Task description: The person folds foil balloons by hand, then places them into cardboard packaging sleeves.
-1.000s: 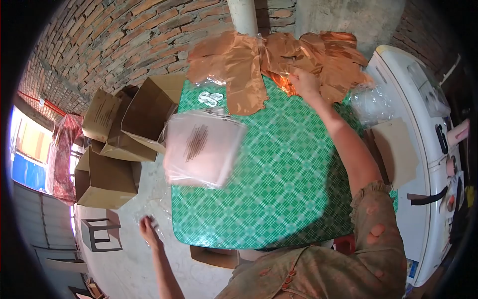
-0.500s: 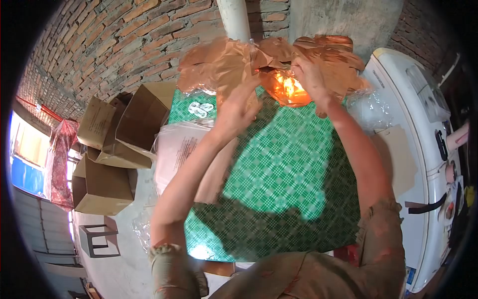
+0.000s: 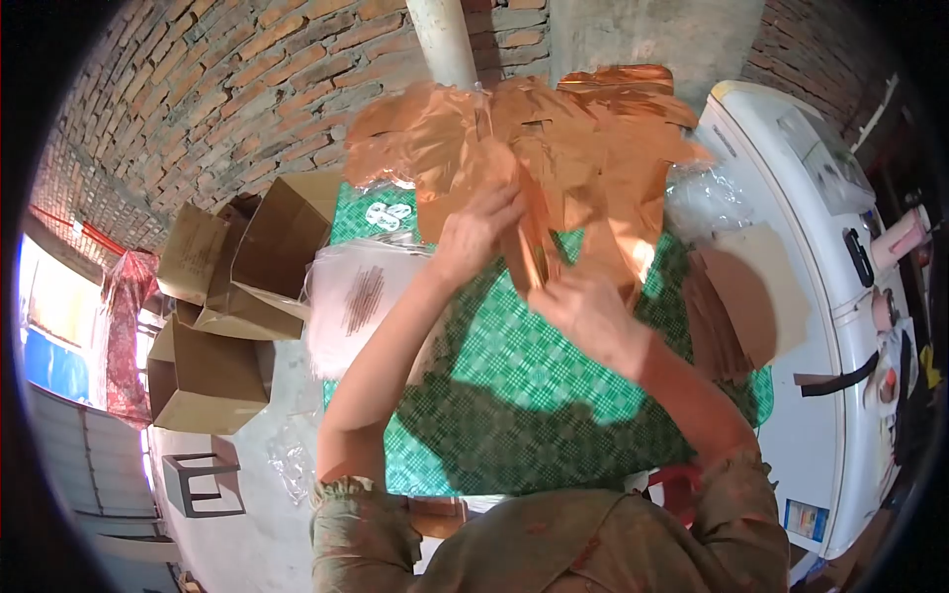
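A heap of shiny copper-coloured foil bags (image 3: 583, 148) covers the back of the green patterned table (image 3: 544, 366). From its front hangs one folded copper-coloured bag (image 3: 535, 242), stretched between my hands. My left hand (image 3: 479, 235) has its fingers closed on the bag's left side, near the heap. Nearer to me, my right hand (image 3: 588, 314) pinches the lower end with curled fingers. Some fingertips are hidden behind the foil. Left of my left forearm lies a stack of pale plastic bags (image 3: 341, 296) with printed text.
Open cardboard boxes (image 3: 213, 371) stand to the left of the table. A white appliance (image 3: 791, 247) borders the right side, with crumpled clear plastic (image 3: 712, 196) and a flat beige sheet (image 3: 759, 287) beside it. A white pipe (image 3: 442, 44) rises behind the heap.
My right hand has come down from the heap toward me, drawing the bag's end over the table. My left hand stays near the heap. The view has shifted slightly.
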`<state>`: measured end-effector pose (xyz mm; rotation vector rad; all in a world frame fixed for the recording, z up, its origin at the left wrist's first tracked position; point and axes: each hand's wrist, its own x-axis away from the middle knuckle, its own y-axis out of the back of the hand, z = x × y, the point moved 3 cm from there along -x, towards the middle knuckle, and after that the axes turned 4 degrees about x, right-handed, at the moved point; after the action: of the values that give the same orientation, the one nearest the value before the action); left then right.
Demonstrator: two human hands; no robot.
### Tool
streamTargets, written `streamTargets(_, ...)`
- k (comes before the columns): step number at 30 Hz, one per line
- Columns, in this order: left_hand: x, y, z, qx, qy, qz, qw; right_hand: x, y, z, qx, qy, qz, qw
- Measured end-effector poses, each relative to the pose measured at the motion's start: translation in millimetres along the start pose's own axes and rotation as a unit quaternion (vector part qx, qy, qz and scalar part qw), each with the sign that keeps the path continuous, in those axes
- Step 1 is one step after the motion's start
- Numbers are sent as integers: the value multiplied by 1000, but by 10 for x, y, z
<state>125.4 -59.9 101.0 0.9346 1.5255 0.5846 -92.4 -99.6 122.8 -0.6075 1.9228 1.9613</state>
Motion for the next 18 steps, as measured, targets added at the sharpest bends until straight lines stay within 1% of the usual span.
streamTargets(1, 129, 147, -126, -10, -10, 23, 1000, 139, 54, 152, -21, -3, 32, 999)
streamTargets(2, 240, 292, -257, -13, -16, 21, 1000, 272, 107, 302, -43, -6, 65, 997)
streamTargets(4, 509, 509, -507, -14, -27, 19, 999, 529, 195, 609, -60, -20, 84, 994)
streamTargets(5, 679, 558, -585, -41, -33, 32, 998, 632, 229, 736, -68, -26, 93, 993)
streamTargets(8, 1123, 726, -874, -59, -8, 48, 997, 952, 111, 1050, -160, -30, 92, 982)
streamTargets(12, 1663, 742, -1093, -65, 28, 52, 996, 1198, 69, 1325, -205, -87, 162, 961)
streamTargets(14, 1848, 739, -1139, -67, 59, 72, 993, 1295, 87, 1399, -282, -97, 125, 946)
streamTargets(16, 1973, 755, -1166, -72, 76, 94, 990, 1356, 158, 1394, -260, -146, 157, 942)
streamTargets(17, 2064, 738, -1115, -57, 85, 129, 986, 1355, 226, 1362, -266, -164, 160, 936)
streamTargets(18, 2081, 791, -1146, -80, 87, 144, 983, 1377, 238, 1309, -314, -191, 136, 920)
